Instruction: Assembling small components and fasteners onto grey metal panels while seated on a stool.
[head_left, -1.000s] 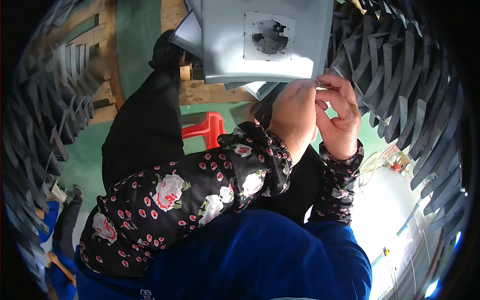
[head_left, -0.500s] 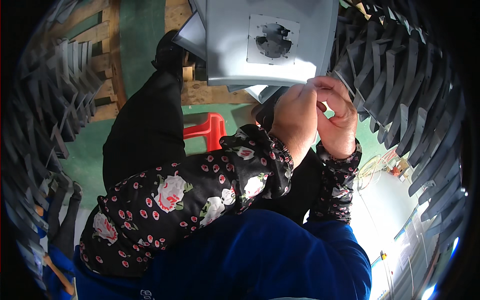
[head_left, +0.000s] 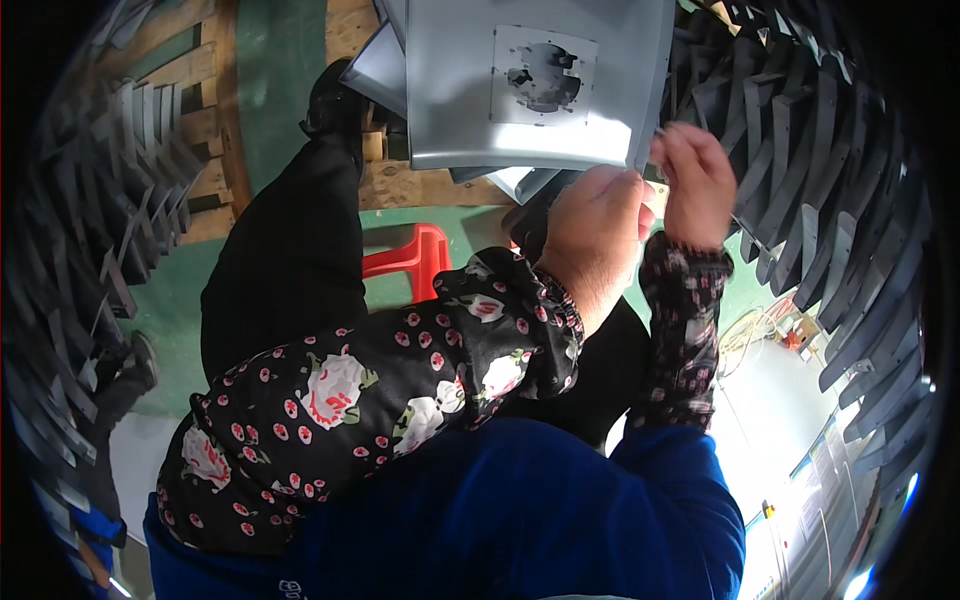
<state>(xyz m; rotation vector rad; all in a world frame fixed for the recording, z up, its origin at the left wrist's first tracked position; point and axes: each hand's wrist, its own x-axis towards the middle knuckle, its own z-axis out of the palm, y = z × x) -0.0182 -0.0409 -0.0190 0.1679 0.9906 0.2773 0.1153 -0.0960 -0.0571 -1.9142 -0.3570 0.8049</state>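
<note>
A grey sheet-metal panel (head_left: 450, 120) with a rounded front edge lies before me. Its pale square area (head_left: 508, 112) has an irregular cutout in it. At the panel's front right corner is my left hand (head_left: 592, 215), its fingers closed together at the corner. What those fingers hold is hidden behind the hand. Beside the panel's right edge my right hand (head_left: 698, 190) is raised, with thumb and fingers pinched together. Something small may be at its blurred fingertips, too unclear to name. A short gap separates the two hands.
More grey metal parts (head_left: 380, 72) lie beneath the panel on a wooden pallet (head_left: 400, 188). Stacked grey metal pieces rise at the left (head_left: 140, 130) and right (head_left: 775, 150). A red plastic stool (head_left: 425, 262) stands below. Coiled cables (head_left: 750, 330) lie at right. Another person's leg (head_left: 120, 400) shows at far left.
My right hand has come away from my left hand, moving up and right along the panel's edge. My left hand stays at the corner. At far left, the other person has shifted.
</note>
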